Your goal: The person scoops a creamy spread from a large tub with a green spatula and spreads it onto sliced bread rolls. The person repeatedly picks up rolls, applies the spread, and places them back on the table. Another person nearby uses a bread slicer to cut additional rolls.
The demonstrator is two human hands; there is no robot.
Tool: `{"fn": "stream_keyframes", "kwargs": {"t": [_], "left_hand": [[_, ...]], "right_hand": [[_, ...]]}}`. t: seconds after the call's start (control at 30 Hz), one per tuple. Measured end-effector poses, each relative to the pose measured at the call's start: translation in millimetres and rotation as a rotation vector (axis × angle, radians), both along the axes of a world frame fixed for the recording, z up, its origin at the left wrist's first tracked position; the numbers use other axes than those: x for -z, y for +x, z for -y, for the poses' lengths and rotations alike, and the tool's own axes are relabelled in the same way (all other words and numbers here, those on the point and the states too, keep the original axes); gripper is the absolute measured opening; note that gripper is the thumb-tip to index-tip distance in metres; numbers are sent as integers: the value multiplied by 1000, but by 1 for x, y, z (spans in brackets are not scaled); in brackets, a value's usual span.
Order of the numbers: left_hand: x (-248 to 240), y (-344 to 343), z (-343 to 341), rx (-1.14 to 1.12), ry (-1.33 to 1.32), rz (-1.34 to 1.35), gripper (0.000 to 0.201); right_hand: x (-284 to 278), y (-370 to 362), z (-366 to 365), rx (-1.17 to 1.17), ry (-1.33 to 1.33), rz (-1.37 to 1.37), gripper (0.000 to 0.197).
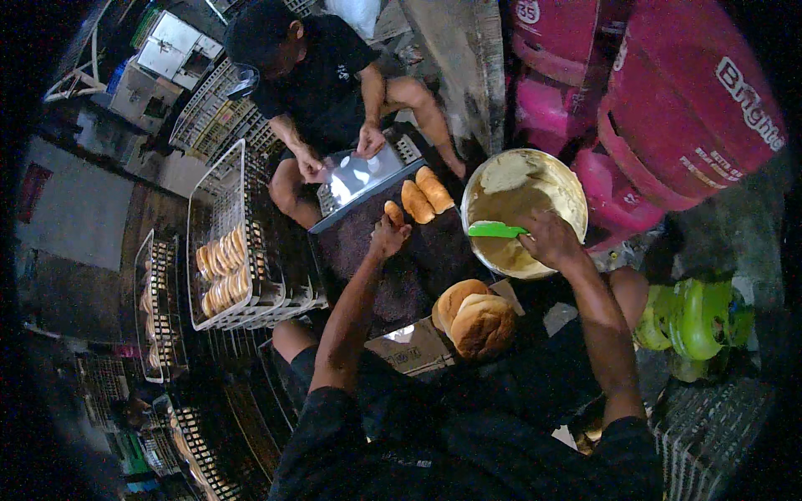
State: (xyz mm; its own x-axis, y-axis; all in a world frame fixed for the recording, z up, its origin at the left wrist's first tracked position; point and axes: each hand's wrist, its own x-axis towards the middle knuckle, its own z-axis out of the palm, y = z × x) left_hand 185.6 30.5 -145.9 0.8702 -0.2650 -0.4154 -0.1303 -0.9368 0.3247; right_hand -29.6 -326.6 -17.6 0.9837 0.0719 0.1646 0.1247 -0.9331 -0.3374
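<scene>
My left hand [389,238] is closed on a small browned bread roll [393,212], held over a tray of dark brown crumbs or sprinkles [347,250]. Two longer bread rolls [418,203] lie side by side at the tray's far right. In my right hand [551,240] is a green spatula [494,229], its blade level above a large round tub [582,188]. Pale yellow cream [505,177] coats the tub's inside and fills its bottom. Close to my body, a few large round buns [483,326] rest on a piece of cardboard [409,351].
Across from me a person in black [313,83] works with both hands over a shiny metal tray [359,179]. White crates [242,154] of buns stand at left. Pink containers [685,108] rise at the far right; green gas cylinders [697,317] stand below them.
</scene>
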Motion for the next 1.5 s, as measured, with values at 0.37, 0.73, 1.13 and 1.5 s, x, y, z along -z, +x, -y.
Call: {"fn": "stream_keyframes", "kwargs": {"t": [0.37,0.73,1.13,1.5], "left_hand": [[-64,-289,92,514,-188,544,69],[-32,-310,85,995,-238,75,63],[-109,-199,33,-685,-1655,-1053,87],[-76,-157,26,-1088,-1538,-817,47]], "right_hand": [[16,5,-8,188,-166,-604,17],[81,15,-35,79,527,-331,20],[6,1,-34,-142,534,-39,25],[1,-11,-90,-445,-195,159,38]]}}
